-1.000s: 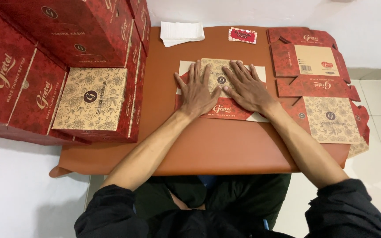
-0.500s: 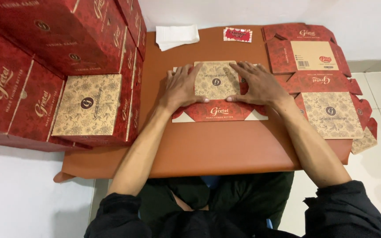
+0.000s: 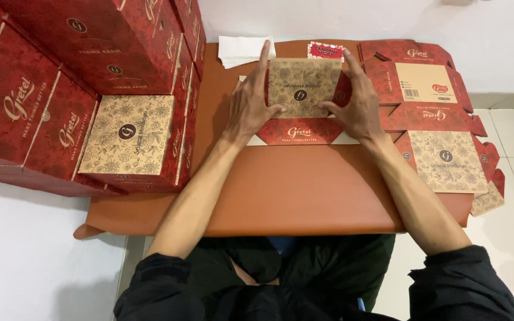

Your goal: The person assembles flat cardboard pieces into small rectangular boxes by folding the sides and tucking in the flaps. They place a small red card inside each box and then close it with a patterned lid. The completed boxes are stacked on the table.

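Carton blank (image 3: 304, 86) between both hands

Stacked red boxes (image 3: 60, 89) cut off at left edge; flat box's (image 3: 304, 89) sides behind hands (image 3: 304, 110).

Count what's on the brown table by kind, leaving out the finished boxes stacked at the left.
Box being folded under the left hand and right hand: 1
Flat unfolded box blanks at the right, seemingly a stack: at least 1
White paper stack: 1
Small red patterned card: 1
Total: at least 4
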